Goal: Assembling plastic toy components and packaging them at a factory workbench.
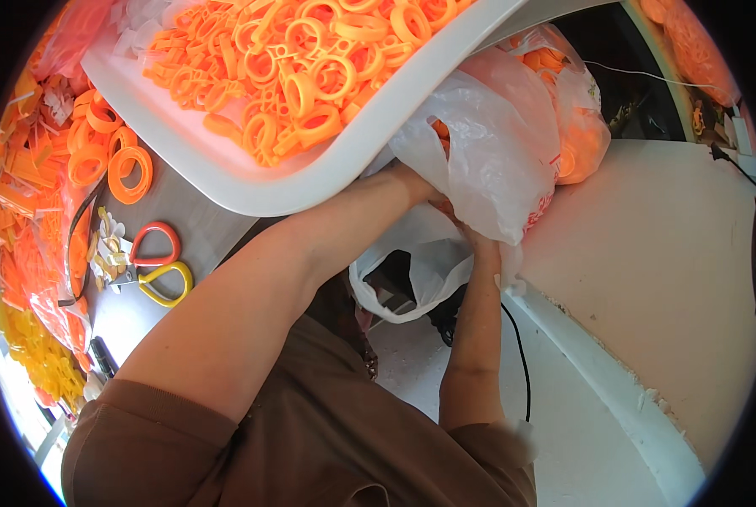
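Both of my arms reach forward to a white translucent plastic bag [496, 144] standing beyond the tray. At the bag's near lower edge, my left hand [422, 188] is closed on the plastic, its fingers mostly covered. My right hand [482, 245] meets it there from below, also closed on the bag, with its fingertips hidden. Orange parts [582, 139] show through the bag's far right side. Below my hands hangs the open mouth of another white plastic bag [412, 314].
Above my left arm, a white tray [260, 201] holds a heap of orange plastic rings [336, 76]. Scissors [163, 283] with red and yellow handles lie at left, near loose orange rings [130, 175] and bags of orange parts [48, 253]. A black cable [523, 363] runs down beside my right arm.
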Demonstrator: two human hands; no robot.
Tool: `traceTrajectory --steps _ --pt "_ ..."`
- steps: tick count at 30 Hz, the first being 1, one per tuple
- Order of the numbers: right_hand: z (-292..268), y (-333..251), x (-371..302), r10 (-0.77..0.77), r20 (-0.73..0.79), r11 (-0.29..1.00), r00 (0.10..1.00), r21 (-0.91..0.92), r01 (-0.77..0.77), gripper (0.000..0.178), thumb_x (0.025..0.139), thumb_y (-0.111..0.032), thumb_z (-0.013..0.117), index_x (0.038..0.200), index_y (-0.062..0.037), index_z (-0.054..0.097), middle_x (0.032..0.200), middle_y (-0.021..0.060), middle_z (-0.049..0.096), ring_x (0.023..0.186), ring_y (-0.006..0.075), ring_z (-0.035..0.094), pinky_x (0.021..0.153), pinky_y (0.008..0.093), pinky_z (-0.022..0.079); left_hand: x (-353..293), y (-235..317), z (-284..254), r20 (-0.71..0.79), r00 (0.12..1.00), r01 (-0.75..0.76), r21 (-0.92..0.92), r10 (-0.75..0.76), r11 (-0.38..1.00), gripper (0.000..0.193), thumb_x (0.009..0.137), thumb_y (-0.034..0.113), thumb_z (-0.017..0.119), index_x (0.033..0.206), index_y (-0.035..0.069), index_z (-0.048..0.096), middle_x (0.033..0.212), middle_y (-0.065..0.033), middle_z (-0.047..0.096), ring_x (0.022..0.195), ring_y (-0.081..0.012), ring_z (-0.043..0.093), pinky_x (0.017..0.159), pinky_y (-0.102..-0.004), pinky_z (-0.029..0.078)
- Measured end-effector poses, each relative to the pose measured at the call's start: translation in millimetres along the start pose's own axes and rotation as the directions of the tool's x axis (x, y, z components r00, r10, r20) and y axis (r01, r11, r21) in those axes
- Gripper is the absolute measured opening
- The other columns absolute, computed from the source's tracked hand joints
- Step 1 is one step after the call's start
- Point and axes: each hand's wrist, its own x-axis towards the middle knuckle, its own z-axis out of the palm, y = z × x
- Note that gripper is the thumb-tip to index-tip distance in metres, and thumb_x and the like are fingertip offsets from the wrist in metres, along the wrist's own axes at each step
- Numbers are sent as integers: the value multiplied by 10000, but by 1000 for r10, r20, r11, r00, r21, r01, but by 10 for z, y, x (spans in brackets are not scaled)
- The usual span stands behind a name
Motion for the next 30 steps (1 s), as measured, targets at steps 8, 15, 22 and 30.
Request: traceTrajectory --steps 8,15,22,30 --pt "375 -307 19 -19 -191 977 981 205 59 494 834 -260 684 1260 -63 530 1266 93 558 1135 241 537 974 354 438 -74 -394 245 -160 987 -1 183 31 983 669 708 431 619 1263 70 527 1250 -204 531 1178 -390 491 1032 -526 316" --pt "-25 -631 -342 9 -398 912 918 380 156 562 828 -242 675 1317 -50 476 1305 97 525 1184 230 511 992 355 421 -81 109 211 -225 897 -300 321 380 898 531 677 369 621 1174 185 590 1131 -180 551 1055 -399 525 914 -603 333" --pt "91 -1624 -1281 -392 -454 908 800 -50 416 484 735 -72 732 1188 9 583 1178 120 563 1062 228 558 926 333 434 -693 428 399 -303 898 -392 -219 319 894 484 728 185 656 1205 217 579 1044 -139 593 1068 -374 524 870 -507 441" --pt "209 -2686 -2580 -233 -422 960 876 42 276 532 735 28 701 1245 17 548 1168 112 550 1059 218 564 919 333 452 -1875 1344 -561 -96 973 -232 -429 212 873 644 709 -65 649 1308 115 495 1259 -213 438 1114 -382 514 916 -426 466"
